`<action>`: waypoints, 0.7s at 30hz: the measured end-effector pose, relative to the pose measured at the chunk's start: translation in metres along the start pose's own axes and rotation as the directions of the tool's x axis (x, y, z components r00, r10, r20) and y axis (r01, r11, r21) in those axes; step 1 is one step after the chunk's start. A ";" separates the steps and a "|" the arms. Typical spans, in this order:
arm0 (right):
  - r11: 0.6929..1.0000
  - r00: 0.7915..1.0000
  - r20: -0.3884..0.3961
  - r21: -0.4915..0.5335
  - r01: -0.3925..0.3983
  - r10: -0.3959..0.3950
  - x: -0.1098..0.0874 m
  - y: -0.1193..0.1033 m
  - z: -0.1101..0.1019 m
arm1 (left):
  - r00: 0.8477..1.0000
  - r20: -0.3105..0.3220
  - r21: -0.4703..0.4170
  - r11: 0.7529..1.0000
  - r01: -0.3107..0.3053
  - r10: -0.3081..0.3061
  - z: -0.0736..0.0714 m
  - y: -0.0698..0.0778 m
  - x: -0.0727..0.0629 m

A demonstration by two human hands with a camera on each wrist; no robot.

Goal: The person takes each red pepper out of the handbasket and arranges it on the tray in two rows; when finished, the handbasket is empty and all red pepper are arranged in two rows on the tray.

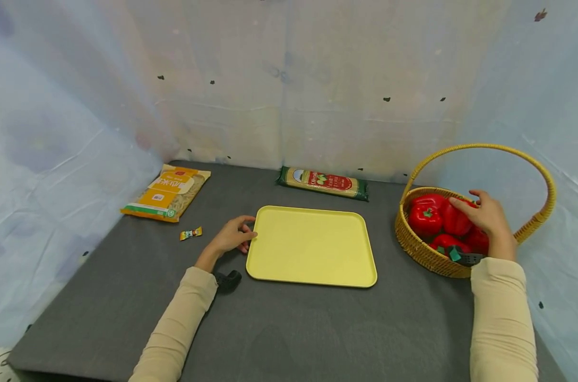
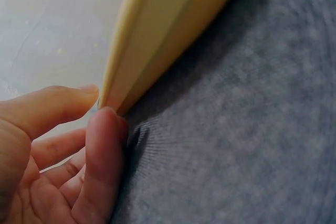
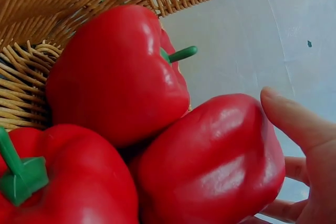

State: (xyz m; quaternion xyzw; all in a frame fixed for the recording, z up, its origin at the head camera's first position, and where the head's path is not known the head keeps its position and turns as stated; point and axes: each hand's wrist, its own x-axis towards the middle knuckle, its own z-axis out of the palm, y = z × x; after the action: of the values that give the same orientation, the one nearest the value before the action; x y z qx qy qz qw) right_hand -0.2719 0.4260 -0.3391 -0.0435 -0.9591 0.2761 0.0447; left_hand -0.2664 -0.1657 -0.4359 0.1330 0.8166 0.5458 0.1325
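Note:
My left hand (image 1: 231,235) is at the left edge of a yellow tray (image 1: 312,246) lying on the table. In the left wrist view, thumb and index finger pinch the rim of that tray (image 2: 157,30). Over on the right, my right hand (image 1: 488,213) reaches into a wicker basket (image 1: 415,250) of red bell peppers. Its thumb and fingers grip the side of one bell pepper (image 3: 215,163), and the far fingers are partly hidden behind it. Beside that one lie another bell pepper (image 3: 118,74) with a green stem and a third pepper (image 3: 79,174).
A tall arched handle (image 1: 499,146) rises over the basket. Behind the tray lies a green-and-gold packet (image 1: 323,183). To the left are an orange food bag (image 1: 166,193) and a small wrapped snack (image 1: 190,233). A patterned curtain (image 1: 317,106) hangs along the table's back edge.

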 end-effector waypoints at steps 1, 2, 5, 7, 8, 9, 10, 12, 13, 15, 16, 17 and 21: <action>1.000 1.000 0.014 -0.001 -0.007 0.007 0.000 0.001 -0.001 | 1.000 0.000 0.001 1.000 0.000 0.000 0.000 0.000 0.000; 1.000 1.000 0.027 0.000 -0.011 0.011 0.000 0.002 -0.001 | 1.000 -0.002 0.002 1.000 0.002 -0.002 0.000 0.000 0.000; 1.000 0.998 0.060 0.004 -0.021 0.020 -0.001 0.003 -0.003 | 1.000 -0.009 0.005 1.000 0.009 -0.009 0.001 0.001 0.000; 1.000 0.997 0.080 -0.001 -0.023 0.023 -0.001 0.003 -0.005 | 1.000 -0.011 0.009 1.000 0.008 -0.008 0.002 0.001 0.000; 1.000 0.996 0.089 -0.002 -0.024 0.025 -0.002 0.003 -0.005 | 1.000 -0.011 0.010 1.000 0.008 -0.008 0.002 0.001 0.000; 1.000 0.995 0.096 -0.002 -0.026 0.026 -0.002 0.003 -0.006 | 1.000 -0.011 0.011 1.000 0.006 -0.006 0.002 0.001 0.000; 1.000 0.994 0.104 -0.008 -0.027 0.028 -0.002 0.003 -0.006 | 1.000 -0.011 0.011 1.000 0.006 -0.006 0.002 0.001 0.000; 0.999 0.993 0.117 -0.016 -0.029 0.030 -0.003 0.003 -0.007 | 1.000 -0.008 0.014 1.000 0.006 -0.006 0.002 0.000 -0.001; 0.999 0.992 0.124 -0.019 -0.030 0.032 -0.004 0.003 -0.007 | 1.000 -0.006 0.014 1.000 0.007 -0.006 0.002 0.000 -0.001; 0.999 0.990 0.133 -0.023 -0.035 0.038 -0.004 0.003 -0.007 | 1.000 -0.003 0.014 1.000 0.010 -0.010 0.001 -0.001 -0.001; 0.999 0.990 0.136 -0.024 -0.037 0.040 -0.005 0.004 -0.007 | 1.000 -0.002 0.015 1.000 0.009 -0.009 0.001 -0.001 -0.001; 0.999 0.989 0.141 -0.017 -0.041 0.043 -0.005 0.004 -0.008 | 1.000 0.000 0.016 1.000 0.008 -0.008 0.001 -0.001 -0.001; 0.999 0.987 0.151 0.008 -0.054 0.052 -0.007 0.006 -0.008 | 1.000 -0.004 0.016 1.000 0.003 -0.003 0.001 -0.001 -0.001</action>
State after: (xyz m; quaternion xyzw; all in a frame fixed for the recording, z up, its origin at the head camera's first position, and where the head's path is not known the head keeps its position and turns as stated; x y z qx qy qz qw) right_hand -0.2639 0.4346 -0.3362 -0.0477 -0.9566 0.2853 -0.0349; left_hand -0.2650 -0.1653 -0.4369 0.1317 0.8215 0.5392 0.1307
